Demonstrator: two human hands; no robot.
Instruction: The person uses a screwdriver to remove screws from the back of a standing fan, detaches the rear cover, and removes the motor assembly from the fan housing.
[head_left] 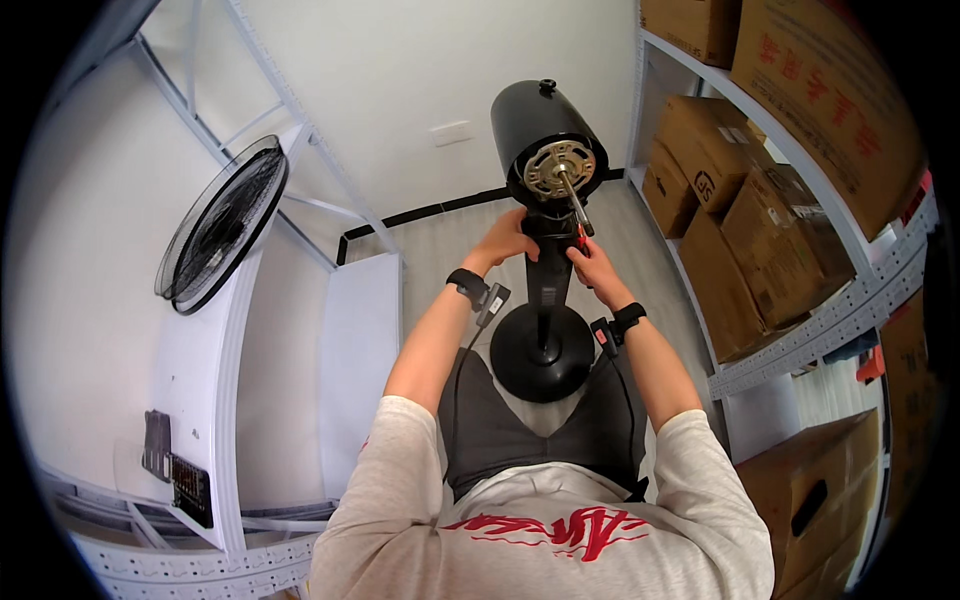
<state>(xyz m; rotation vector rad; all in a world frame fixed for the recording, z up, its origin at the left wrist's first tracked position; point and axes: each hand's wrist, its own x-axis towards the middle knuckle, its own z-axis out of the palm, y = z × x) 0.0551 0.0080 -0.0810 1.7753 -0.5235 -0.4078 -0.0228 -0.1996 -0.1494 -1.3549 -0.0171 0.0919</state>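
Note:
A black pedestal fan (547,125) stands upright in front of me, its bare motor front and metal shaft facing me. Its round base (525,370) rests on the floor between my legs. My left hand (505,243) is closed on the left side of the fan's neck, just under the motor housing; the fingertips are partly hidden behind it. At the neck's right side, my right hand (597,268) is closed on a slim red-handled tool (582,238). The tool's upper end lies near the motor shaft, and its exact kind is unclear.
A fan grille (225,225) lies on the white shelf (200,370) at left, with a black bit set (190,490) nearer me. Cardboard boxes (735,255) fill the metal rack (800,370) close on the right. A wall (400,60) rises behind the fan.

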